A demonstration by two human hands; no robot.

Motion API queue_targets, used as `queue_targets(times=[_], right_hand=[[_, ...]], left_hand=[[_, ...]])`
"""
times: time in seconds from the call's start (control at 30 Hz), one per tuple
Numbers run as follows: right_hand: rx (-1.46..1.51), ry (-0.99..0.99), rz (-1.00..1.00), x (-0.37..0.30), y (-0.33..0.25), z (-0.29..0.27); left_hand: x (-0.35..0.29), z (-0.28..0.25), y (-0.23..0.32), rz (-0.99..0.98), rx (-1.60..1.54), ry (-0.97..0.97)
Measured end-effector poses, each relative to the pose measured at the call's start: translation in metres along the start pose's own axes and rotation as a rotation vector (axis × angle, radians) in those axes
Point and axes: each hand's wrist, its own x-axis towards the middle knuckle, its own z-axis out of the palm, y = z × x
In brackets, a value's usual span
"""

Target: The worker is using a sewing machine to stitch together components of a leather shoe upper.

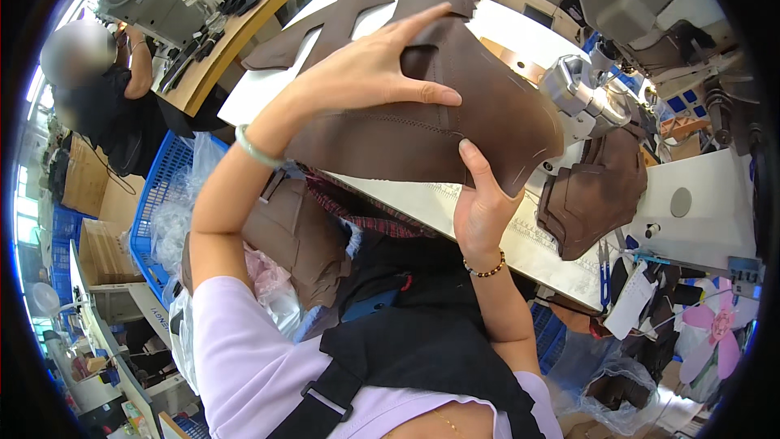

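I can see the big brown piece (504, 106) right at both hands, over the white table (524, 24). Most of it lies to the right of the left hand (361, 77) and above the right hand (483, 211). The left hand is wide open, its fingers spread and its thumb over the brown front; I can't tell if it touches. The right hand grips the bottom edge, thumb in front, the other fingers hidden behind. I see a brown stack (597, 191) just beside, on the right.
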Motion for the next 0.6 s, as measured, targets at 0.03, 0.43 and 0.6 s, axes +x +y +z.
queue_targets(times=[0.03,0.43,0.6], right_hand=[[-0.019,0.008,-0.019,0.000,-0.002,0.001],[0.170,-0.029,0.239,0.007,-0.010,-0.012],[0.153,-0.072,0.247,0.009,-0.008,-0.013]], left_hand=[[0.008,0.003,-0.004,-0.022,-0.159,-0.191],[0.017,0.008,0.008,-0.050,-0.038,-0.121],[0.014,0.007,0.007,-0.027,0.018,-0.080]])
